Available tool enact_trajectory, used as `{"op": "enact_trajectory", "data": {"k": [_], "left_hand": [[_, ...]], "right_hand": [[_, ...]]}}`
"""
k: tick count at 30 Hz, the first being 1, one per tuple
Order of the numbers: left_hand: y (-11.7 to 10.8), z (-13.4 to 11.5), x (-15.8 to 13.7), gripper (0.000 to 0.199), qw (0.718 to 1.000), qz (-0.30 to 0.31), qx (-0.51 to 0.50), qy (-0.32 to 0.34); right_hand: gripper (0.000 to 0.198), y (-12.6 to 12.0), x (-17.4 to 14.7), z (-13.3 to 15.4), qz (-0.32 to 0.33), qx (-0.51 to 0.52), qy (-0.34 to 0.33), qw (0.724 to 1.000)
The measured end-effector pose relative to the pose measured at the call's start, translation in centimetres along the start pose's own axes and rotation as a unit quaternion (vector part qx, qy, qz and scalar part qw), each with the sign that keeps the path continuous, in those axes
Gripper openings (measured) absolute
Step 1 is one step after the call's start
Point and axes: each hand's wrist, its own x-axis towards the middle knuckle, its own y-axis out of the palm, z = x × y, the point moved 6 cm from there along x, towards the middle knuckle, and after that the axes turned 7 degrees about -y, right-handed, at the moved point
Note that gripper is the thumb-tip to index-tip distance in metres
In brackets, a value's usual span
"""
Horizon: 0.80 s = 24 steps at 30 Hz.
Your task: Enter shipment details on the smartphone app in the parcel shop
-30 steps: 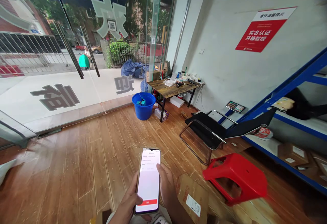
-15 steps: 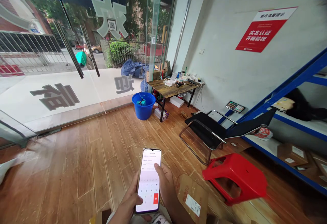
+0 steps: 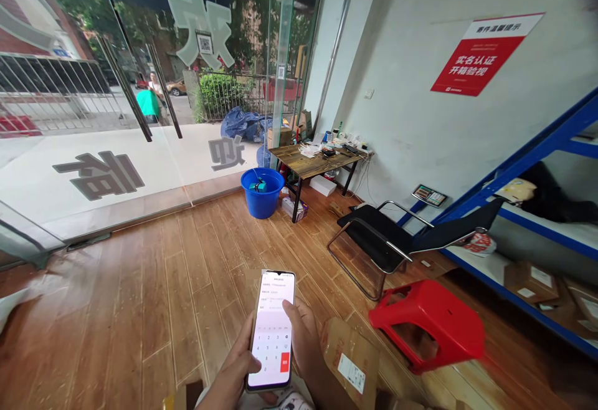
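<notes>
The left hand (image 3: 233, 369) gripped a phone (image 3: 272, 330) from below and along its left edge, the thumb bent over onto the lower left of the screen, on a number keypad shown there. The right hand (image 3: 301, 341) closed around the phone's right edge, its fingertips at about mid-height. Both hands were holding the phone; neither was free. The phone stood upright in front of the person, low in the head view, above the wooden floor (image 3: 177, 285).

The step in hand looked like keying digits into a form on the screen. The next move would call for a small, exact thumb press on the right key while the right hand kept the phone steady; the keys were too small to read.

Just right of the right hand lay a cardboard parcel (image 3: 351, 360) with a white label, and beyond it a red stool (image 3: 427, 332) tipped on its side. Farther off stood a black chair (image 3: 387, 242), a blue bucket (image 3: 262, 193) and a wooden bench (image 3: 315, 164) by the glass door (image 3: 116, 129).

Compared with 1 s earlier, the keypad had replaced a plain form with a red bar at the bottom, and the left thumb had moved onto the screen. From 0.5 s earlier the grip and the keypad were unchanged.
</notes>
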Motion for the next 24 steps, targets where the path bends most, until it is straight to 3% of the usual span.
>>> {"op": "enact_trajectory", "data": {"k": [9, 24], "left_hand": [[0.08, 0.23, 0.24, 0.098, 0.999, 0.020, 0.007, -0.026], [0.00, 0.08, 0.01, 0.098, 1.000, -0.007, 0.005, -0.017]], "right_hand": [[0.052, -0.19, 0.55, -0.51, 0.006, -0.030, -0.015, 0.999], [0.052, -0.11, 0.45, -0.60, 0.011, -0.018, -0.012, 1.000]]}}
